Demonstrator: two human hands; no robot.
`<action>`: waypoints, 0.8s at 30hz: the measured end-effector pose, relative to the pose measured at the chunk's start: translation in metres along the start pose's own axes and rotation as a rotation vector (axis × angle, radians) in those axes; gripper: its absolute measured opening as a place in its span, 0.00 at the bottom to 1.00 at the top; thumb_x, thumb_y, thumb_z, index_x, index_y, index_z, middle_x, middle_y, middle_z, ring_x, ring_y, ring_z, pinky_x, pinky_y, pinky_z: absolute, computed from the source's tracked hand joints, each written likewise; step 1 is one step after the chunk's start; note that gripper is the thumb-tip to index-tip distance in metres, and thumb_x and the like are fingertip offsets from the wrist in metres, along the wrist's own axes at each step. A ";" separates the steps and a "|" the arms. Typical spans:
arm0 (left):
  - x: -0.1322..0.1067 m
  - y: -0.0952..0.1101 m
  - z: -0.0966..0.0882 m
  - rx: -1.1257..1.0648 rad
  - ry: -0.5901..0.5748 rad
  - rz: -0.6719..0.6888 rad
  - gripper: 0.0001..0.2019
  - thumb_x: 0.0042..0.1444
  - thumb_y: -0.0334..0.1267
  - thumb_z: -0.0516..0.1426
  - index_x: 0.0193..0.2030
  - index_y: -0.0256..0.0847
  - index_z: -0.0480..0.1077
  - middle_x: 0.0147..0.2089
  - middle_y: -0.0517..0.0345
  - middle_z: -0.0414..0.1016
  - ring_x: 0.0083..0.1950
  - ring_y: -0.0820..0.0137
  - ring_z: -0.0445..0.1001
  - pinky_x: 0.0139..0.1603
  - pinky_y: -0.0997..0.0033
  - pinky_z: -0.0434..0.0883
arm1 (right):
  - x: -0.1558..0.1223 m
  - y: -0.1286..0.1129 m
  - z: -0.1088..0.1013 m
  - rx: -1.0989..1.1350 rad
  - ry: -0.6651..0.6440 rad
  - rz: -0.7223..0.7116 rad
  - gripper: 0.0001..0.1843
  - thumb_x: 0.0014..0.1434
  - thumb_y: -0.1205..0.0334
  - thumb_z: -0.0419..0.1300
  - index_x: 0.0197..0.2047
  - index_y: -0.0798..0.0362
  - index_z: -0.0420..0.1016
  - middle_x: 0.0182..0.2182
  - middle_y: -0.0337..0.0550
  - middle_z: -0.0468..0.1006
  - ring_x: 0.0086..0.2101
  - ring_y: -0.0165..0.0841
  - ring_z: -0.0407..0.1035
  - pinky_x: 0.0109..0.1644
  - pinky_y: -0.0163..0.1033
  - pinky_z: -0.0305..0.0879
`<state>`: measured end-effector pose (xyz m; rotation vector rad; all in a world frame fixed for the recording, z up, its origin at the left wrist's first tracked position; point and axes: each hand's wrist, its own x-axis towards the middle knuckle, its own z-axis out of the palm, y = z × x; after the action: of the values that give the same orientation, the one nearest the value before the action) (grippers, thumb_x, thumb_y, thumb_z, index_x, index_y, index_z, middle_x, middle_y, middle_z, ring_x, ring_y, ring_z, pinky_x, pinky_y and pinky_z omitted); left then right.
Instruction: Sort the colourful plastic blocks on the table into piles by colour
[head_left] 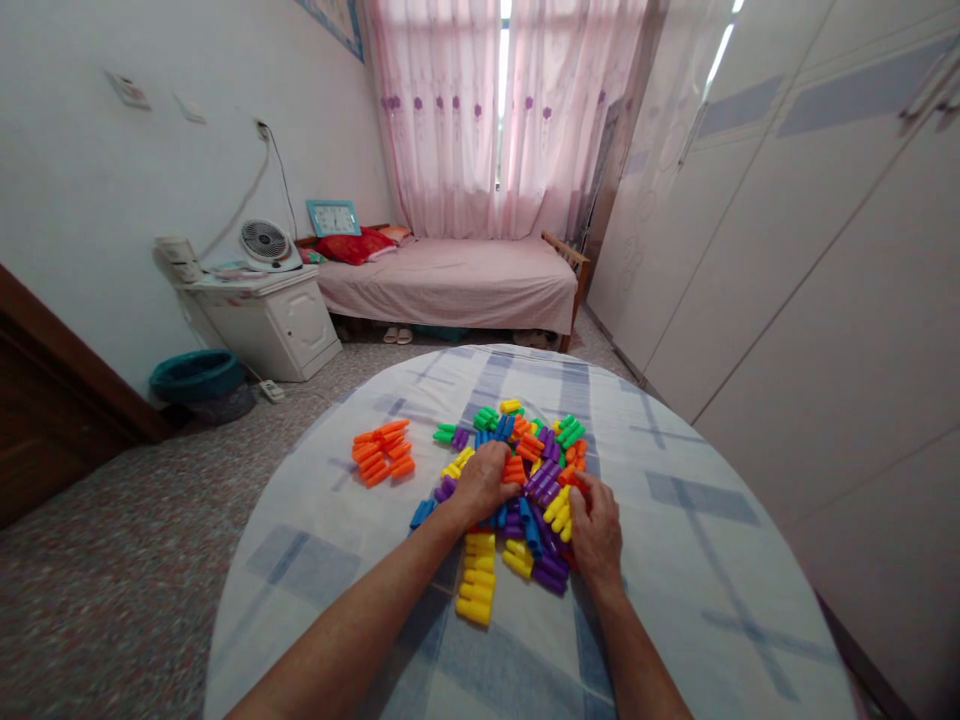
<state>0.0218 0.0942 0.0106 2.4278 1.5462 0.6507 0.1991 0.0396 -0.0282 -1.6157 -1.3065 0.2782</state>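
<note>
A heap of bright plastic toy blocks, each made of joined tubes, lies on the round table. My left hand (482,486) reaches into the heap, its fingers closed at an orange block (514,471); its fingertips are partly hidden. At the heap's right side my right hand (599,525) is curled, with thumb and forefinger against a yellow block (558,513). Purple blocks (543,482) and a blue block (529,528) lie between my hands. A separate group of orange blocks (382,453) sits left of the heap. Yellow blocks (477,578) stretch toward me below my left wrist.
A checked cloth (697,570) covers the table. Beyond it stand a bed (450,275) and a white cabinet (292,325) with a small fan (265,243). A teal-rimmed bin (199,375) is on the floor at left. Tall wardrobe doors (787,250) line the right.
</note>
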 end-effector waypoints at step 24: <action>-0.050 -0.095 -0.064 0.353 0.373 -0.119 0.14 0.55 0.37 0.53 0.48 0.40 0.69 0.51 0.48 0.70 0.58 0.57 0.63 0.59 0.53 0.60 | 0.001 0.003 0.001 -0.019 -0.004 0.004 0.21 0.57 0.53 0.46 0.46 0.54 0.70 0.45 0.49 0.71 0.46 0.39 0.63 0.54 0.46 0.56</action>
<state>-0.1033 0.0860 0.0179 2.5348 2.0909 0.9159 0.2010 0.0407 -0.0309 -1.6349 -1.3124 0.2721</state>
